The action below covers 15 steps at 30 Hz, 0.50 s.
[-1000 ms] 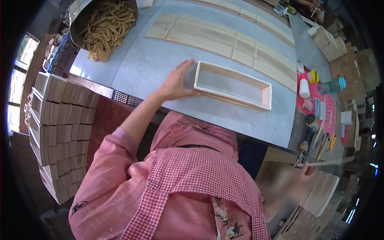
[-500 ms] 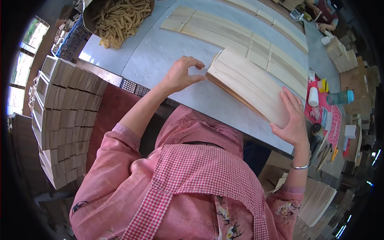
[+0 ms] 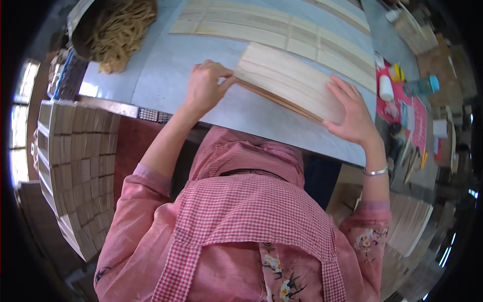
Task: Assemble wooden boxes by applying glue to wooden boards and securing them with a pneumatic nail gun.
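A short stack of thin, pale wooden boards lies at a slant before me, its near edge showing a darker brown layer. My right hand grips the right end, fingers over the far side and thumb at the near edge. At the left end is my left hand, thumb and forefinger pinched together by the corner. What lies in that pinch is too blurred to make out. Behind the stack, a long row of banded wooden boards lies across the grey table.
A sack of tan rubber-band-like loops stands at the far left. Stacked wooden boxes rise on my left. To the right, a teal bottle and a white bottle stand around a red cloth.
My left thumb and forefinger, apart before, have closed by the boards' left corner. My right hand keeps its hold. The whole view has shifted.
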Each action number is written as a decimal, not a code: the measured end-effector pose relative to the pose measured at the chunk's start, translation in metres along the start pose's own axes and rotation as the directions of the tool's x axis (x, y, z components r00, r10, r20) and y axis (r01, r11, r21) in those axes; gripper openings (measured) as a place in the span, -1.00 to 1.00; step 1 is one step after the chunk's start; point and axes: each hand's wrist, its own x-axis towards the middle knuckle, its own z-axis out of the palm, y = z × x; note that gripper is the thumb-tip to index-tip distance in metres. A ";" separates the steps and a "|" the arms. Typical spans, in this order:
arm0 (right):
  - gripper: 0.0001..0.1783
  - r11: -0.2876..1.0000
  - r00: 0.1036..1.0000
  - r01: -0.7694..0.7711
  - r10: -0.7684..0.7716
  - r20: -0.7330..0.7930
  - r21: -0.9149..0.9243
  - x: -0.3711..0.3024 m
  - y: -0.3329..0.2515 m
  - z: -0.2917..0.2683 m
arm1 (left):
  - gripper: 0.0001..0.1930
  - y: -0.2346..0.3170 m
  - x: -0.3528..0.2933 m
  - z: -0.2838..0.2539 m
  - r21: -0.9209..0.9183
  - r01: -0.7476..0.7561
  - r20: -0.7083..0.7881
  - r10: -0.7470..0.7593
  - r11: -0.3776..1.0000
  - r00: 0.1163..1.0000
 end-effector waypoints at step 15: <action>-0.25 0.997 0.998 0.068 -0.068 -0.010 -0.026 -0.002 0.018 0.027 | -0.88 0.004 -0.002 0.002 0.037 -0.001 -0.047 0.003 0.999 0.999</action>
